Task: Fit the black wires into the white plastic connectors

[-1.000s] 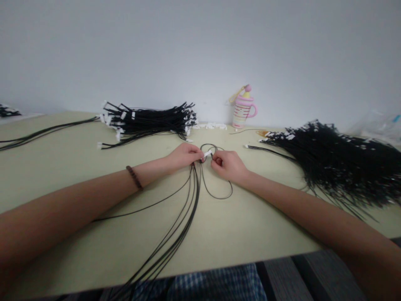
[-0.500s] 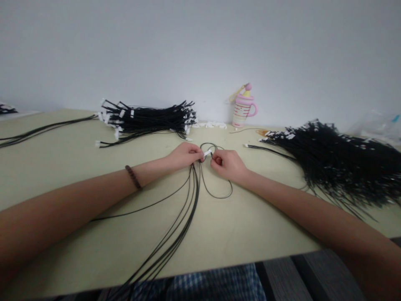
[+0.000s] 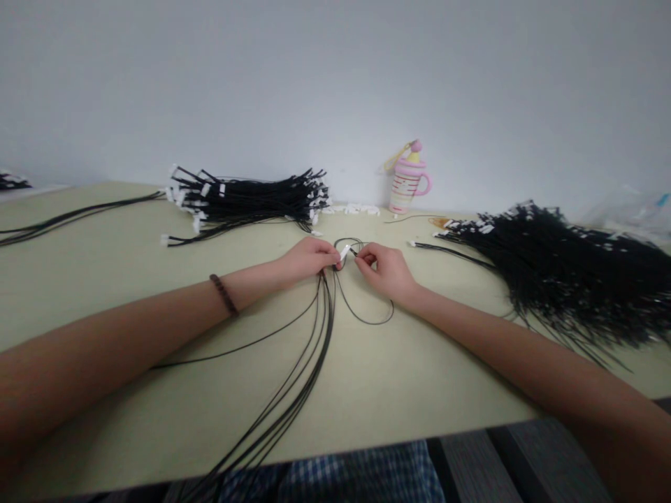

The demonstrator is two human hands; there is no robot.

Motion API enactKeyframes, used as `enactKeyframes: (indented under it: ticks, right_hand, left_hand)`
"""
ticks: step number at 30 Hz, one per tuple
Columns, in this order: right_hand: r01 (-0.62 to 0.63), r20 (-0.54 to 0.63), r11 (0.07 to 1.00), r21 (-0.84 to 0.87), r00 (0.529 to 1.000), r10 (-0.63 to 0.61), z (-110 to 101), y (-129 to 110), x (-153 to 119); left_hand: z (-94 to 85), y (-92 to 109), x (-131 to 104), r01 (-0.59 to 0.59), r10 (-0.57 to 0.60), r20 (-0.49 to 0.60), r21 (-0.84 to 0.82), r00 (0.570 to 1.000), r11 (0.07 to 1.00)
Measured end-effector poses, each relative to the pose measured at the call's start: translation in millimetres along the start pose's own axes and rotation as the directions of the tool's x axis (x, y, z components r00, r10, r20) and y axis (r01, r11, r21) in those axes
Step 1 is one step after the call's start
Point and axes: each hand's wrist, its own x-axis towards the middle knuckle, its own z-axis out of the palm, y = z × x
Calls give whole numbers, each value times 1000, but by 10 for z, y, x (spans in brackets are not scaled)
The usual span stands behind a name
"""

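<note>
At the middle of the table, my left hand (image 3: 310, 260) pinches a small white connector (image 3: 344, 253) between thumb and fingertips. Several thin black wires (image 3: 326, 328) run from under that hand down over the table's front edge. My right hand (image 3: 385, 269) is closed in a pinch on a black wire end (image 3: 354, 252) just right of the connector. A loop of thin wire (image 3: 367, 322) lies below and between the hands. Whether the wire end sits inside the connector is too small to tell.
A bundle of black cables (image 3: 251, 199) with white connectors lies at the back left. Behind my hands stand small white connectors (image 3: 361, 209) and a pink striped cup (image 3: 406, 185). A large pile of black cables (image 3: 571, 272) covers the right side, beside a clear plastic bag (image 3: 634, 213).
My right hand has shifted slightly up and right with the wire end. The white connector is tilted more steeply, and the wire loop has moved a little to the right.
</note>
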Motion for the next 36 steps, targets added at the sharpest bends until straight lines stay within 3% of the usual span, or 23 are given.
enactKeyframes:
  ticks: [17,36]
  right_hand:
    - [99,41,995,-23,994,-98,13,24,-5]
    - [92,64,995,-43,994,-89,-3,0,-5]
  left_hand:
    - [0,1,-5,-4,4,-2,13,1000,1000]
    - [2,8,-7,-3,3,-5,-12,1000,1000]
